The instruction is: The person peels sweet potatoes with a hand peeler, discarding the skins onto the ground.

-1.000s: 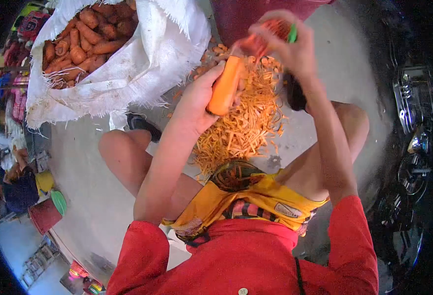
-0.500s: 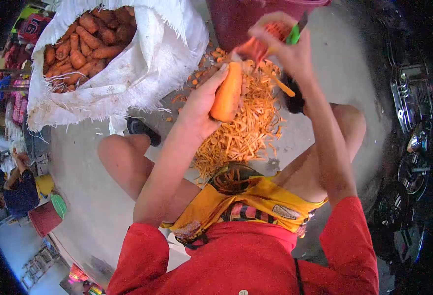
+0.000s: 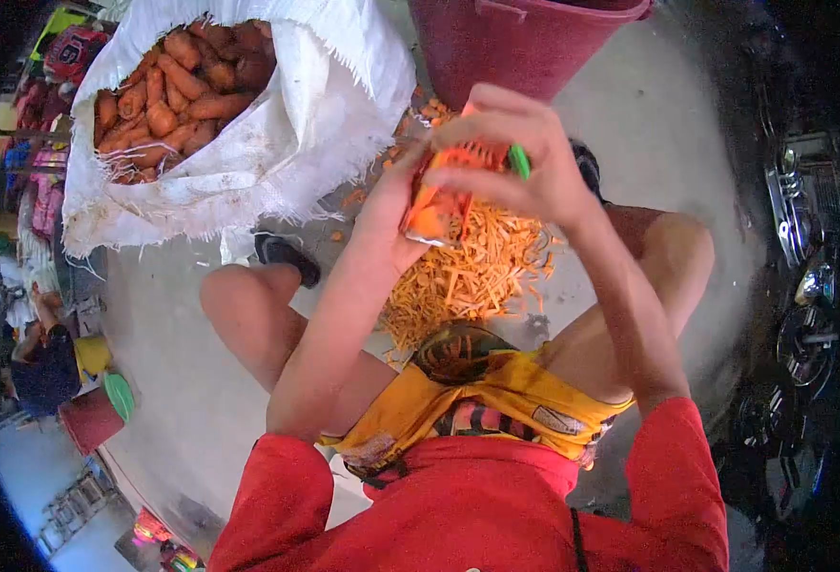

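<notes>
My left hand (image 3: 389, 212) is closed around a thick carrot (image 3: 430, 222) that looks bright orange and peeled, its blunt end pointing toward me. Over the same carrot, my right hand (image 3: 527, 143) grips an orange-red slotted peeler (image 3: 473, 155) with a green part. The peeler lies across the carrot's upper side; its blade is hidden. Below both hands, a heap of carrot peelings (image 3: 482, 276) covers the floor between my legs.
A white woven sack (image 3: 315, 124) full of unpeeled carrots (image 3: 177, 81) stands at the upper left. Beyond my hands is a dark red tub (image 3: 487, 52). Shiny metal motorcycle parts (image 3: 801, 324) line the right side. Another person (image 3: 43, 367) sits at far left.
My right hand has come down and toward me with the peeler, from beyond the carrot's far end to over it. My left hand still holds the carrot.
</notes>
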Motion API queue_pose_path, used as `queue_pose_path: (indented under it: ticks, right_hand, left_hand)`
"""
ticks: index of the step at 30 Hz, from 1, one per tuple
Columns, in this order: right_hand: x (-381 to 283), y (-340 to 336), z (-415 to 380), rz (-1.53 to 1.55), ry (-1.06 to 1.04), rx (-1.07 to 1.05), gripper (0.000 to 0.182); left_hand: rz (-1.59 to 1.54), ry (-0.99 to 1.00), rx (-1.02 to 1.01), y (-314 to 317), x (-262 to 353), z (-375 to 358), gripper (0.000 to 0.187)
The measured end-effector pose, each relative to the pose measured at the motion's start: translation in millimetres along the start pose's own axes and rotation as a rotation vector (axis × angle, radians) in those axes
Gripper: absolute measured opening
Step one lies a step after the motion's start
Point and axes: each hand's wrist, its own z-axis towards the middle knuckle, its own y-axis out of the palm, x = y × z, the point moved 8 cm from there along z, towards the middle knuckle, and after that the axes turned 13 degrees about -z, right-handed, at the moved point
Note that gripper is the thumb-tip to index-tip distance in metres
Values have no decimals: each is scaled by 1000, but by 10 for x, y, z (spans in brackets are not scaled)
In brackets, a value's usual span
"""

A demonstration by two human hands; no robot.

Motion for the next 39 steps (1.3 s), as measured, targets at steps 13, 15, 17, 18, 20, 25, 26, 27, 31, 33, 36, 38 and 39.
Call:
queue_pose_path:
  ticks: [13, 15, 17, 18, 20, 25, 26, 27, 31, 33, 36, 38, 39]
  right_hand:
    - [679, -129, 0, -66, 217, 149, 23]
    - [992, -355, -9, -76, 429, 263, 24]
    - [808, -208, -46, 31, 388, 231, 24]
    - [595, -90, -59, 149, 360, 188, 24]
    - [233, -32, 44, -5, 108, 40, 24]
    - [891, -216, -32, 58, 362, 254, 21]
    - [1057, -288, -81, 131, 471, 322, 21]
    - [852, -242, -63, 230, 440, 281, 23]
    - [-122, -38, 57, -9, 7, 37, 25]
    - [350, -80, -45, 3, 190, 163, 25]
    - [907, -340, -149, -135, 347, 347, 24]
    - [813, -186, -170, 251, 453, 330, 25]
    - [399, -177, -93, 57, 260, 258, 27]
  left_hand:
    - [36, -56, -124, -89, 4, 24, 32]
    - [-35, -100, -130, -109, -22, 47, 32]
    - [-180, -143, -91, -75, -15, 84, 31]
    - [-179, -138, -91, -102, -14, 75, 31]
    - [-127, -59, -113, -167, 51, 96, 31]
    - [-163, -244, -203, -103, -85, 9, 33]
    - [-162, -244, -210, -69, -102, 5, 33]
    - [-150, -218, -185, -63, -97, 10, 32]
    - [-104, -5, 52, -9, -2, -73, 29]
    - [-65, -45, -12, -112, -20, -72, 30]
    - [-29, -117, -86, -39, -60, -111, 32]
    - [-170, -131, -98, 52, -39, -107, 30]
    - [-120, -147, -151, -24, -46, -39, 28]
